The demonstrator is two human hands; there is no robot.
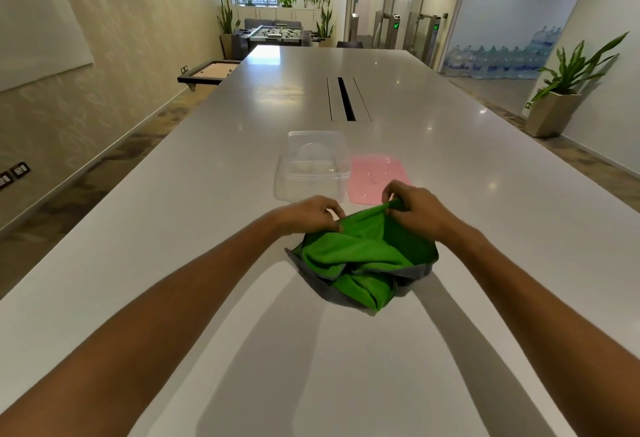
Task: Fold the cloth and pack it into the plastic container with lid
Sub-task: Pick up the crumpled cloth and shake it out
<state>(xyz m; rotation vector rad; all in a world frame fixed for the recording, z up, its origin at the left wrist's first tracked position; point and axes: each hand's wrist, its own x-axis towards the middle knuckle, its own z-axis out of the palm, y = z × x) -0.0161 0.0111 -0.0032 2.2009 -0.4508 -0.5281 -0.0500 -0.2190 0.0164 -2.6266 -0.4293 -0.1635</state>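
A green cloth (pixel 360 256) with a grey border lies crumpled on the white table, just in front of me. My left hand (pixel 311 213) pinches its far left edge. My right hand (pixel 412 206) pinches the far edge a little to the right and lifts it slightly. Beyond the cloth stands a clear plastic container (pixel 313 173), open and with nothing in it. Its pink lid (pixel 375 176) lies flat on the table to the right of the container, partly hidden behind my right hand.
The long white table (pixel 207 176) stretches far ahead, with a cable slot (pixel 346 98) in its middle beyond the container. Potted plants, a foosball table and stacked water bottles stand in the room, away from the table.
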